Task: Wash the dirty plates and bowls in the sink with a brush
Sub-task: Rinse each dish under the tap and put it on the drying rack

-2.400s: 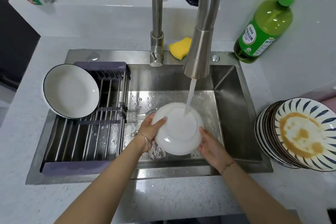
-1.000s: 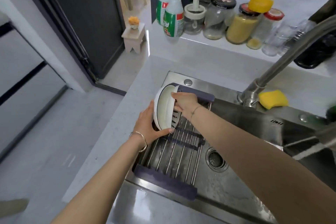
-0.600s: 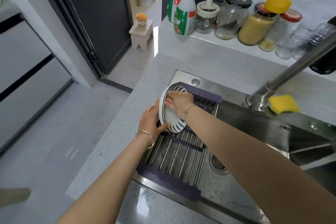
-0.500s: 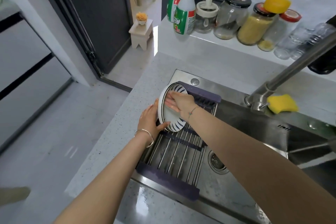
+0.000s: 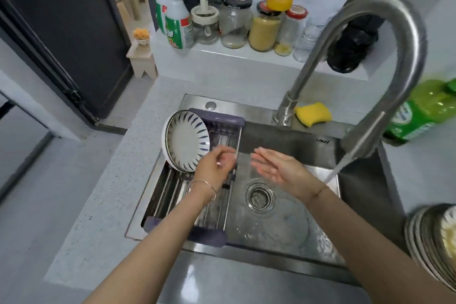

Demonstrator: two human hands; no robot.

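bowl (image 5: 187, 140) now leans alone in the rack (image 5: 217, 119), left hand (image 5: 214, 165) loosely curled, right hand (image 5: 276, 166) spread, both empty.

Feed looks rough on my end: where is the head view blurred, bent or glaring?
Head view: wide-angle distortion bows the door frame; motion blur smears the left hand and the dirty stack at the right edge; soft glare on the front counter; the striped bowl is fairly sharp.

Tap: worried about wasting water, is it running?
Yes, a stream of water falls from the tap into the sink.
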